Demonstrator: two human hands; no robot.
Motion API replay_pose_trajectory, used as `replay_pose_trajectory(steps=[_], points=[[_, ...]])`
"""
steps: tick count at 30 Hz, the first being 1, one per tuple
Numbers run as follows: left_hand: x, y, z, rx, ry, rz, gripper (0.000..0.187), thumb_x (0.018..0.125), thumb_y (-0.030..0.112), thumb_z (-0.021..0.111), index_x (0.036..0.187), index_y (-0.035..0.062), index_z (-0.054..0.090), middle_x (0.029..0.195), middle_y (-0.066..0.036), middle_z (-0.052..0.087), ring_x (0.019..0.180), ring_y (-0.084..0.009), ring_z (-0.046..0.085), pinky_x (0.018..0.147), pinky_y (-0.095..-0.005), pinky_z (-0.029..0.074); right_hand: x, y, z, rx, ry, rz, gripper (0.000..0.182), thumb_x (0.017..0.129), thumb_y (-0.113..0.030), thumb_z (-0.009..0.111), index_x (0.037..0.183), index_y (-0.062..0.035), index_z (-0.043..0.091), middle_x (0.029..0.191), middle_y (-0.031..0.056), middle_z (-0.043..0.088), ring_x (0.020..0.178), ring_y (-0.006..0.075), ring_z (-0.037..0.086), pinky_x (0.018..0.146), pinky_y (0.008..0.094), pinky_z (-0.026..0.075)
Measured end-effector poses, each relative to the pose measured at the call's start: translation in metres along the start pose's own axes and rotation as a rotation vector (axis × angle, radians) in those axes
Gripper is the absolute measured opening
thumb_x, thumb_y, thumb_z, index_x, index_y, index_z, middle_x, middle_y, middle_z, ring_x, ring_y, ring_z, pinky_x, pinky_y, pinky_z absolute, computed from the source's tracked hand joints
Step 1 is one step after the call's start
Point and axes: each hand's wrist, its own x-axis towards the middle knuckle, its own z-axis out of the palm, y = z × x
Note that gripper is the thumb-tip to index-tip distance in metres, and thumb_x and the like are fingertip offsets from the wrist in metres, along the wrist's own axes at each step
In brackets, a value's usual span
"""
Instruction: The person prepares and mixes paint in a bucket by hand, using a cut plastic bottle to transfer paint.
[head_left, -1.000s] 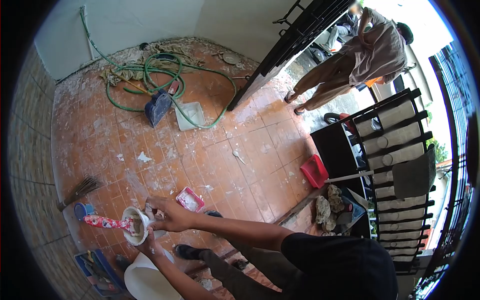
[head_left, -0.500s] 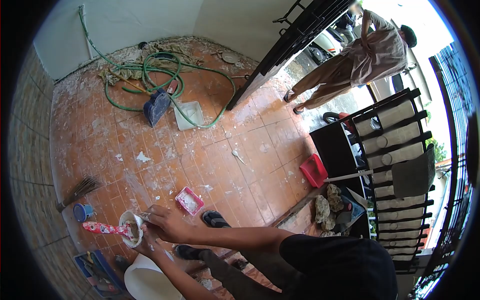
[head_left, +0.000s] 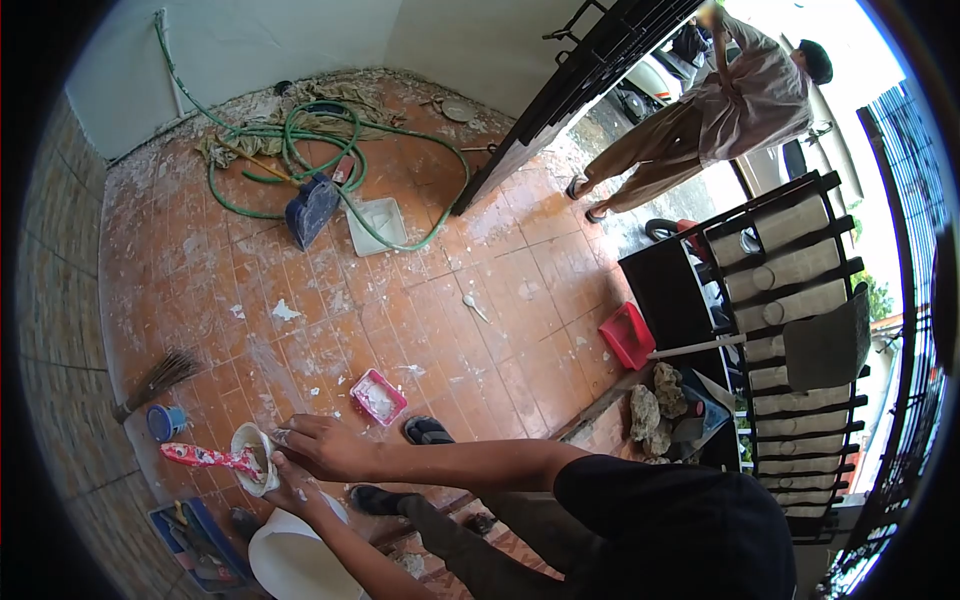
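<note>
A white cup (head_left: 247, 437) with pale paste inside is held out low at the left. My left hand (head_left: 291, 488) is closed round its near side. Out of the cup sticks a tool with a red-and-white patterned handle (head_left: 200, 456); its working end is down in the cup. My right hand (head_left: 325, 446) is at the cup's rim, fingers bent and smeared white at the tips. Whether those fingertips pinch the rim or a small pale thing is not clear. Below the hands stands a large white bucket (head_left: 290, 562).
Around me on the tiles lie a pink tray (head_left: 379, 397), a blue tub (head_left: 165, 423), a blue toolbox (head_left: 195, 545) and a broom (head_left: 160, 383). Farther off are a green hose (head_left: 288, 140), a dustpan (head_left: 313, 212) and a white tray (head_left: 385, 225). A person (head_left: 755, 95) stands by the gate.
Both hands and the cup have shifted slightly left, the patterned handle moving along with them. The person by the gate has moved an arm a little.
</note>
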Motion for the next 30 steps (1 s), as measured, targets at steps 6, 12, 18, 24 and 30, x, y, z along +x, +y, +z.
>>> replay_pose_trajectory(steps=[6,12,18,24,30], points=[[-0.006,0.01,0.019,0.039,0.063,0.043,0.065,0.087,0.013,0.069,0.138,-0.0045,0.032,0.132,-0.022,0.048,0.114,-0.0302,0.054,0.098,-0.0412,0.045,-0.011,0.0,0.012,-0.101,0.153,-0.024,0.031,0.075,-0.01,0.07,0.103,0.001,0.061,0.104,0.0152,0.063,0.092,0.0315,0.063,0.076,0.0386,0.052],[-0.009,0.023,0.033,0.11,0.234,0.116,0.055,0.089,0.018,0.068,0.13,-0.0062,0.042,0.119,-0.02,0.058,0.099,-0.023,0.06,0.086,-0.0344,0.051,-0.009,-0.011,0.006,-0.023,0.121,0.013,0.03,0.076,-0.01,0.069,0.104,-0.0013,0.063,0.112,0.0135,0.062,0.104,0.0308,0.06,0.083,0.04,0.049],[-0.014,0.036,0.033,0.173,0.222,0.039,0.058,0.091,0.026,0.066,0.131,-0.0066,0.04,0.119,-0.02,0.057,0.098,-0.0228,0.06,0.084,-0.0352,0.051,-0.01,-0.008,0.0,0.218,-0.076,0.145,0.032,0.079,-0.01,0.065,0.109,0.0014,0.062,0.114,0.017,0.061,0.106,0.035,0.058,0.086,0.0421,0.048],[-0.015,0.026,0.028,0.112,0.216,0.073,0.06,0.09,0.026,0.066,0.132,-0.0067,0.039,0.124,-0.019,0.053,0.103,-0.0251,0.057,0.085,-0.0369,0.051,-0.005,-0.008,-0.003,0.252,-0.001,0.173,0.033,0.082,-0.009,0.061,0.114,0.0021,0.057,0.117,0.0198,0.059,0.107,0.0389,0.056,0.089,0.0429,0.047],[-0.02,0.02,0.021,0.052,0.21,-0.039,0.073,0.088,0.028,0.068,0.14,-0.0037,0.028,0.135,-0.024,0.044,0.114,-0.0304,0.053,0.092,-0.04,0.048,-0.022,-0.007,0.006,0.196,0.003,0.127,0.03,0.083,-0.009,0.064,0.111,0.0013,0.059,0.116,0.0191,0.059,0.106,0.0374,0.058,0.086,0.0427,0.048]])
